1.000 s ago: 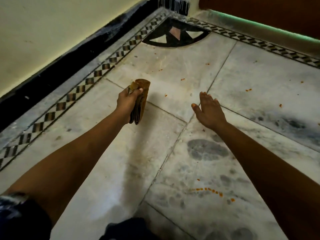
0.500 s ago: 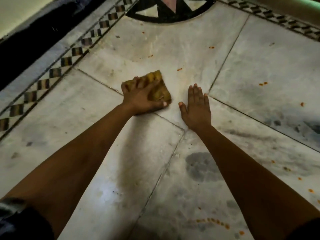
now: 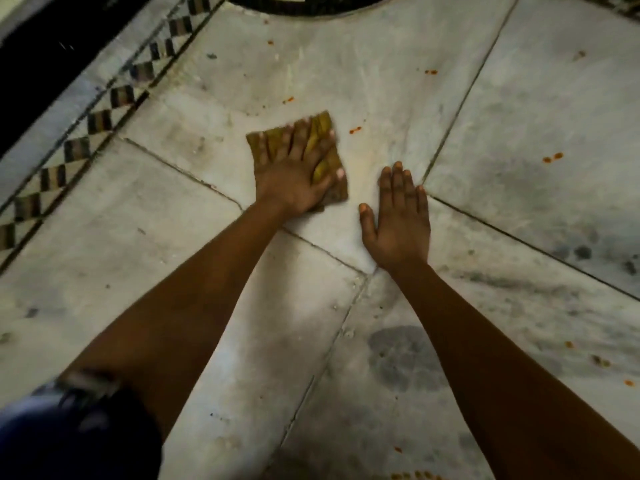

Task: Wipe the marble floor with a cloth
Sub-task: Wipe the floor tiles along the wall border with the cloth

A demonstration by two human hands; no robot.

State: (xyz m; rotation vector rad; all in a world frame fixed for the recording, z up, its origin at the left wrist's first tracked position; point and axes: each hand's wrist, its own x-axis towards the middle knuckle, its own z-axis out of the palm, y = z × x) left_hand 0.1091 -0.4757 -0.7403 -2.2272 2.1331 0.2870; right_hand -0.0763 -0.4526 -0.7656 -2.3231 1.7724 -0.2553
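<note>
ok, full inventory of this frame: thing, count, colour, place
cloth: 1, yellow-brown, flat on the floor under the left hand
floor: pale grey marble slabs, dark smudges, fills the view
orange specks: several, scattered right of the cloth and along the right edge
border: 1, black-and-cream checks, along the left
inlay: 1, black arc, top edge
left hand: fingers spread, presses the cloth
right hand: flat on bare floor, apart from the cloth

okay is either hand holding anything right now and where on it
Neither grips anything. The left hand presses its spread fingers flat on top of the folded yellow-brown cloth; the right hand rests flat on the marble floor.
</note>
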